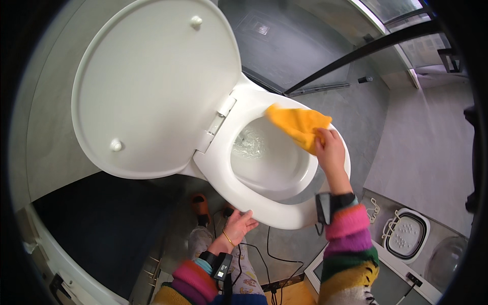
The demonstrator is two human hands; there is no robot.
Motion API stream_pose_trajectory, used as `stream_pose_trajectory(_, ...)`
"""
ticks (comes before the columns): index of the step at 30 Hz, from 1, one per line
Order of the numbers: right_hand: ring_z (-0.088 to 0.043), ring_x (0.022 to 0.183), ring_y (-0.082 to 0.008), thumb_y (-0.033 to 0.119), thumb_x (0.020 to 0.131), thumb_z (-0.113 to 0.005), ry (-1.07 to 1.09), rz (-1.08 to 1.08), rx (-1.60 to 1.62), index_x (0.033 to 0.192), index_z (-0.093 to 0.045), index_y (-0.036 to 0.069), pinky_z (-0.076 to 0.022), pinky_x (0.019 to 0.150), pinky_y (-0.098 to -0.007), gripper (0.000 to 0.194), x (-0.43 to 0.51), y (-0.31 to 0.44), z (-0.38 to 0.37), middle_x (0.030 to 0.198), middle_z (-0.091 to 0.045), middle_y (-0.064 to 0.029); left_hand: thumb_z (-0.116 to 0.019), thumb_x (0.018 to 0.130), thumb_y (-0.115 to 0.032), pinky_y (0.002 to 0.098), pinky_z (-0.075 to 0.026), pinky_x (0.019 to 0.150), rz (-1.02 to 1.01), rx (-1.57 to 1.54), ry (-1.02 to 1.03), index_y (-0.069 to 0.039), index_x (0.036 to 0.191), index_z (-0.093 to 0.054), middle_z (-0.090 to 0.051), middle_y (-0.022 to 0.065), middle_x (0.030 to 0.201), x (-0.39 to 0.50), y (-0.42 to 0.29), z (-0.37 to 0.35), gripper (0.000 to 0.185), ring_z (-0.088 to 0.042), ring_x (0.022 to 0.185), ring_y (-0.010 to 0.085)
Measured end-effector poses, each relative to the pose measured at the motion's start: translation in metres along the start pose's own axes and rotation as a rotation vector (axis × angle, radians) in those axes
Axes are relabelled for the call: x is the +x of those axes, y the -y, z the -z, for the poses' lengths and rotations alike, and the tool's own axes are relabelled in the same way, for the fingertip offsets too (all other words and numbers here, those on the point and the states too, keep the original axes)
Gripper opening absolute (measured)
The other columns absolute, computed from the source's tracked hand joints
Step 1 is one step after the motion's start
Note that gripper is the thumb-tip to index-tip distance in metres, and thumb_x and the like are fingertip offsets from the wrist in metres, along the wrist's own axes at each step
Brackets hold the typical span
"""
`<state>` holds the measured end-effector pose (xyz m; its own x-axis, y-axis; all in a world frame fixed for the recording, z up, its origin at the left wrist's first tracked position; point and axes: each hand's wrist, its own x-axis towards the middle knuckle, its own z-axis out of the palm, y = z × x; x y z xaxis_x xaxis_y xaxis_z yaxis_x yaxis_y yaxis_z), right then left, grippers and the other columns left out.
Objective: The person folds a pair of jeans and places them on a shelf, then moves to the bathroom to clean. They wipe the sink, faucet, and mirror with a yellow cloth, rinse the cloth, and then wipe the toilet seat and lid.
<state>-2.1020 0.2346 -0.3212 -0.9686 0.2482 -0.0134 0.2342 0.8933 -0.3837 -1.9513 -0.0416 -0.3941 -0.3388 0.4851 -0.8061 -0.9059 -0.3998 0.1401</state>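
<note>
My right hand (328, 146) holds a yellow cloth (299, 124), which lies over the far right part of the white toilet seat (244, 190) and hangs partly over the bowl. The seat is tilted up from the bowl rim (295, 187) at its front. My left hand (239, 225) touches the near edge of the seat with its thumb on top; the fingers are partly below the edge. Rippling water (249, 143) shows in the bowl. The toilet lid (152, 87) stands raised at the left, with two white bumpers on its inner face.
Black cables (268, 255) run across the floor beside my legs. A glass door with a black frame (358, 53) is behind the toilet. At the lower right are a collapsible basin (406, 236), hangers (374, 209) and a white-framed door (410, 280).
</note>
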Motion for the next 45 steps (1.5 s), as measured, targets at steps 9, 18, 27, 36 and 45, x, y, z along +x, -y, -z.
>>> stream_pose_trajectory(9,-0.057,0.085,-0.0256,0.01,0.076,-0.053,0.148,0.426,-0.482,0.082,-0.053,0.007,-0.0511,0.068,-0.0356,0.007,0.076,0.026,-0.11,0.085,-0.056,-0.0079,-0.052,0.092,-0.016,0.0299,-0.048,0.079,-0.041,-0.018,-0.023,-0.014,0.123,-0.042,-0.056,0.0034,0.109,0.009,0.014,0.009,0.033,-0.056,0.096,0.0143)
stream_pose_trajectory(18,-0.059,0.071,-0.0284,0.011,0.081,-0.054,-0.286,0.266,-0.168,0.08,-0.055,0.005,-0.0495,0.063,-0.0365,0.006,0.149,0.021,-0.052,0.086,-0.056,-0.011,-0.053,0.091,-0.014,0.0292,-0.048,0.079,-0.019,0.005,0.004,-0.012,0.122,-0.041,-0.055,0.0027,0.108,0.01,0.009,0.008,0.033,-0.056,0.092,0.0131)
stream_pose_trajectory(27,-0.06,0.074,-0.0286,0.017,0.086,-0.046,-0.05,-0.208,0.18,0.095,-0.054,0.005,-0.0487,0.068,-0.0362,0.016,0.174,0.036,-0.115,0.082,-0.062,-0.0144,-0.054,0.091,-0.014,0.0284,-0.048,0.08,-0.032,-0.019,-0.008,-0.014,0.124,-0.039,-0.054,0.0012,0.11,0.011,0.01,0.007,0.036,-0.057,0.092,0.0123)
stream_pose_trajectory(36,-0.054,0.082,-0.0329,0.01,0.068,-0.061,-0.004,0.245,0.151,0.102,-0.058,0.008,-0.0433,0.076,-0.0418,0.033,0.036,0.117,-0.23,0.079,-0.06,-0.0111,-0.055,0.09,-0.015,0.0295,-0.046,0.082,-0.014,-0.129,0.013,-0.012,0.125,-0.038,-0.056,0.0018,0.108,0.027,0.024,0.014,0.039,-0.057,0.096,0.0138)
stream_pose_trajectory(45,-0.056,0.078,-0.0318,0.015,0.068,-0.065,0.179,0.32,0.221,0.093,-0.061,0.009,-0.047,0.072,-0.0393,0.026,-0.018,0.15,-0.214,0.082,-0.055,-0.0119,-0.047,0.092,-0.017,0.033,-0.043,0.092,-0.038,-0.297,0.203,-0.013,0.129,-0.036,-0.054,0.0019,0.117,0.019,0.025,0.028,0.039,-0.055,0.105,0.0163)
